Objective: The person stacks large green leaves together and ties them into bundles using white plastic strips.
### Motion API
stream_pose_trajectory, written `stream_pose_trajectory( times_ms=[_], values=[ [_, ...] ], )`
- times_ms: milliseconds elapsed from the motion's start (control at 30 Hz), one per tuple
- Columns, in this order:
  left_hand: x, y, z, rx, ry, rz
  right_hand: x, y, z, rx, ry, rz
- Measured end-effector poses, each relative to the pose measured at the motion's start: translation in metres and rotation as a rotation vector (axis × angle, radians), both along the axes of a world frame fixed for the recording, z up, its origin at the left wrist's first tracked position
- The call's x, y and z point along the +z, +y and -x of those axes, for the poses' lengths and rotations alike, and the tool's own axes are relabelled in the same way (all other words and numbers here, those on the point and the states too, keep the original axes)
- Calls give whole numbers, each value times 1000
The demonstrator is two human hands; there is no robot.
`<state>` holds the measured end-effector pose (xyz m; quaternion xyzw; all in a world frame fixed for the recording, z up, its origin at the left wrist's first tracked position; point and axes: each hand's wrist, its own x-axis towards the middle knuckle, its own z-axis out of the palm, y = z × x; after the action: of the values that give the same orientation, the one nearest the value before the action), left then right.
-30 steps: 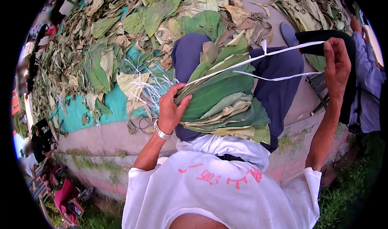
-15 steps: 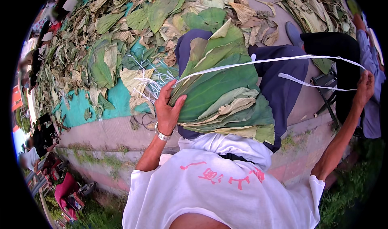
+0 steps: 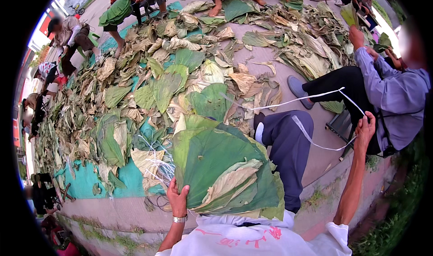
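Observation:
A thick bundle of large, folded green leaves (image 3: 212,161) with dry tan folds lies across my lap. My left hand (image 3: 179,197), with a metal watch at the wrist, grips its left edge, thumb on top and fingers partly hidden. Out to the right, my right hand (image 3: 364,128) is closed on a white plastic strip (image 3: 293,103). One length of the strip reaches left through the air beyond the bundle; another loops down below it. A tuft of similar white strips (image 3: 160,165) lies just past my left hand.
Dried and green leaves (image 3: 167,84) cover the ground ahead, partly over a teal sheet (image 3: 97,179). A person in a grey-blue top (image 3: 390,91) sits close on my right, by my right hand. Across the pile, another person holds a green leaf bundle (image 3: 116,13).
The strip has come away from across the bundle and now swings free beyond it, still in my right hand. My left hand keeps its hold. The view has tilted up, showing more people.

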<state>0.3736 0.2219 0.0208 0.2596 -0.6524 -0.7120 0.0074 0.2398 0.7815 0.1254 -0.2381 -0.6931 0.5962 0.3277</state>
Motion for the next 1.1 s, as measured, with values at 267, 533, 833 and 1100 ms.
stream_pose_trajectory(
  times_ms=[267, 533, 833, 1100],
  values=[
    [-9, -14, -2, -138, -79, -163, -10, -28, -23, 142, -38, 105],
    [-5, -22, 1, -282, -182, -241, -24, 17, -48, 95, 158, 204],
    [13, -15, 6, -254, -155, -256, -27, 10, -53, 108, 133, 175],
    [25, -21, 10, -233, -136, -165, -4, -20, -25, 287, 114, 84]
  ],
)
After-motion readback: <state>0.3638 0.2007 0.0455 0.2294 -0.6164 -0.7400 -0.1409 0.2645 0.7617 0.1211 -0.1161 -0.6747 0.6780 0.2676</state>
